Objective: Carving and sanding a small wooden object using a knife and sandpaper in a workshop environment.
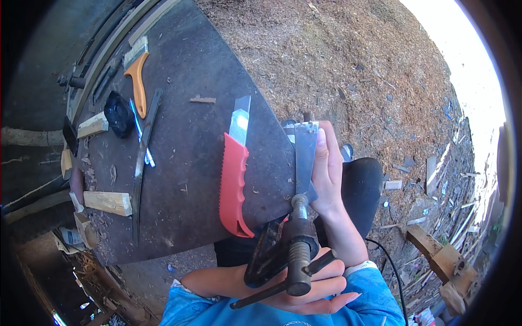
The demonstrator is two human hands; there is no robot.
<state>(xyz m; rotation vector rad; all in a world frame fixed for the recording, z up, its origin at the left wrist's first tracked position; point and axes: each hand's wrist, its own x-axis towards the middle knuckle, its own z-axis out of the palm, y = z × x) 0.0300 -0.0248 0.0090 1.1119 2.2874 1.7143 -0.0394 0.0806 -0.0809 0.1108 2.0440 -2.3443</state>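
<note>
A black metal screw clamp (298, 266) grips a flat steel blade (306, 152) at the dark tabletop's corner. My right hand (326, 174) holds the blade, with the thumb along its side; its other fingers are mostly hidden beneath. My left hand (317, 301) is wrapped around the clamp's bar handle at the bottom, partly behind it. Left of the blade, a red-handled utility knife (235, 182) lies on the tabletop (179, 141).
On the left lie a paintbrush (139, 81), a long dark strip (145, 146), blue pens (134, 111), a black container (118, 114) and wood blocks (107, 202). My knee (361, 185), sawdust ground (370, 70), scrap timber (435, 250) and a black cable (394, 271) are at the right.
</note>
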